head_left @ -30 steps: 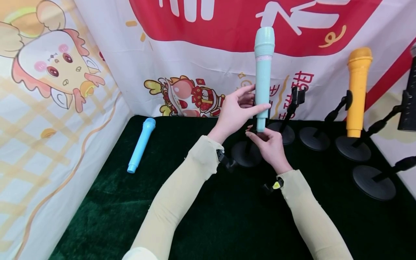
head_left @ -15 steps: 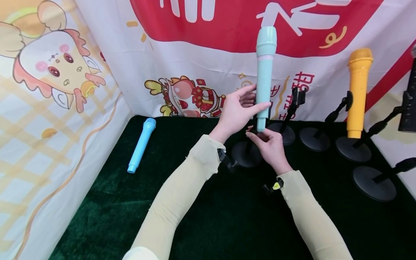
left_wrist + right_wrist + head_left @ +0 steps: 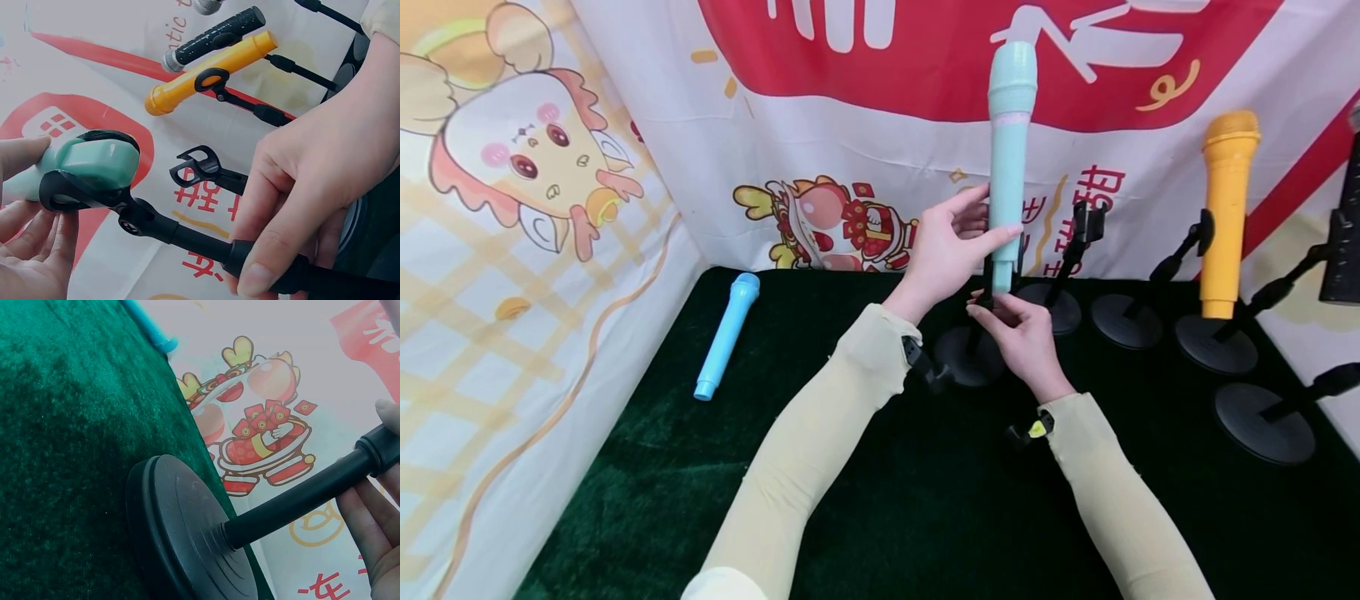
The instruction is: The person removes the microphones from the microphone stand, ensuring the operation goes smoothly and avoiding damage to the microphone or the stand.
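A mint-green microphone [image 3: 1009, 158] stands upright above the dark green cloth, its lower end in the black clip [image 3: 59, 189] of a microphone stand. My left hand [image 3: 934, 260] grips the microphone's lower body between thumb and fingers. Below it, my right hand [image 3: 1028, 337] holds the stand's pole at the collar [image 3: 240, 262], thumb on one side and fingers on the other. The stand's round base [image 3: 194, 531] is at the lower middle of the right wrist view, on the cloth. From the head, the clip is mostly hidden behind the microphone and fingers.
A light-blue microphone [image 3: 727, 335] lies on the cloth [image 3: 880, 500] at left. To the right stand several black stands, one bearing a yellow microphone [image 3: 1228, 208], another a black microphone [image 3: 1343, 225]. A printed white backdrop [image 3: 835, 142] closes off the back.
In the last half second the mint-green microphone has risen slightly, together with my left hand. My right hand stays on the pole in the same place.
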Tool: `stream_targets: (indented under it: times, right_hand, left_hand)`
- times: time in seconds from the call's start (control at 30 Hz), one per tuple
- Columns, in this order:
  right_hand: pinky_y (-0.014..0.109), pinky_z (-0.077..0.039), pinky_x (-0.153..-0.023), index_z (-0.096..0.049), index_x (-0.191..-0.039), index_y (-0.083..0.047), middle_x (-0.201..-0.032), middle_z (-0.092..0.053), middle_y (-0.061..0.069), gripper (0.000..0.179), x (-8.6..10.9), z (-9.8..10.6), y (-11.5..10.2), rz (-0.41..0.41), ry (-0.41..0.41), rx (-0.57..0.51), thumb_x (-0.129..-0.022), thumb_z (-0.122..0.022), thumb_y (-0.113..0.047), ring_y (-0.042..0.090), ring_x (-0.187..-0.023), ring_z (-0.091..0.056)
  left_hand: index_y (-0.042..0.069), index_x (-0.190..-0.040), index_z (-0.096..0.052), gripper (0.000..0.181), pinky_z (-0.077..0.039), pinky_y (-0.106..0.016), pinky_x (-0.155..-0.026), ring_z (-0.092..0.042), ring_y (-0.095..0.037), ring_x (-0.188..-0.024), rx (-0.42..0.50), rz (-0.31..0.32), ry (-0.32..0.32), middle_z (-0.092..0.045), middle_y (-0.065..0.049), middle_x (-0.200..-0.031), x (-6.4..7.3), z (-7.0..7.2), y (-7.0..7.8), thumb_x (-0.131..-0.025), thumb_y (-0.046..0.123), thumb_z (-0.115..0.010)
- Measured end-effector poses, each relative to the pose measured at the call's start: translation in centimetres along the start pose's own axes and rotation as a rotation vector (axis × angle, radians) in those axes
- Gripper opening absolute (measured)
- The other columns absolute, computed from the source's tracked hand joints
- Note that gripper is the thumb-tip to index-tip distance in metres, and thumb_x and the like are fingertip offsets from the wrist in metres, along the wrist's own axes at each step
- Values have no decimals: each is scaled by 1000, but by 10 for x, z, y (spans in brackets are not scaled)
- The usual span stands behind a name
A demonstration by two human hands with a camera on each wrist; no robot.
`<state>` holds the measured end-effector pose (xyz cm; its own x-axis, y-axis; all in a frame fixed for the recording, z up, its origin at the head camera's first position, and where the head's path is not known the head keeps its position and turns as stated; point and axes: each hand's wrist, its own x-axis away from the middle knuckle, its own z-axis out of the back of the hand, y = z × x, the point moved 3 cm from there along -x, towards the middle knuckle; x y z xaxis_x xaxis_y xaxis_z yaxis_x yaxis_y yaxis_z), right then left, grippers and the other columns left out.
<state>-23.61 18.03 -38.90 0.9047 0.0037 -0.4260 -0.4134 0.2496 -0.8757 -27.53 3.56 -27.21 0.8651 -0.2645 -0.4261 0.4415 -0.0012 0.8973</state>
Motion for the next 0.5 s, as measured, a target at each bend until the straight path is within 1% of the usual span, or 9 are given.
stream_targets:
  times: [0.07, 0.13, 0.2, 0.37, 0.43, 0.5]
  right_hand:
    - [22, -54, -82, -76, -113, -1, -107, -74, 12, 22, 2, 0, -8, -3, -6, -4, -95, -75, -13, 17, -91, -72]
    - [22, -55, -83, -76, -115, -1, -108, -74, 12, 23, 2, 1, -8, -8, -10, -14, -95, -75, -13, 15, -92, -72]
    - [23, -55, -84, -75, -118, -1, -108, -74, 12, 25, 2, 1, -8, -10, -10, -20, -95, -75, -12, 13, -93, -72]
    - [23, -56, -83, -75, -117, -1, -106, -75, 13, 24, 3, 1, -7, -1, -3, -23, -95, -75, -11, 16, -92, -72]
    - [23, -56, -82, -75, -116, -1, -106, -75, 13, 24, 3, 0, -8, 1, -4, -27, -95, -75, -11, 15, -92, -72]
    - [23, -56, -82, -75, -116, 0, -105, -75, 14, 24, 2, 0, -8, 3, -6, -32, -94, -75, -11, 15, -92, -72]
  left_hand:
    - [7, -143, -59, 57, -54, -22, -88, -68, -14, -100, 0, -2, 8, -70, -6, -117, -2, 0, 2, -90, 16, -81]
    - [7, -143, -59, 57, -54, -22, -88, -68, -14, -99, 0, -13, 20, -70, -6, -117, -3, -1, 3, -90, 15, -80]
    - [7, -143, -59, 58, -53, -21, -88, -67, -14, -99, -4, -10, 35, -70, -7, -116, -4, -2, 5, -90, 15, -81]
    - [7, -145, -57, 59, -53, -20, -87, -68, -15, -98, 17, 0, 77, -68, -8, -115, -7, -2, 10, -91, 14, -80]
    - [7, -146, -55, 60, -54, -20, -87, -68, -15, -98, 35, -12, 99, -68, -8, -114, -8, 0, 14, -91, 14, -79]
    - [5, -146, -55, 60, -54, -22, -88, -69, -15, -97, 60, -42, 123, -68, -9, -114, -9, 3, 19, -91, 12, -79]
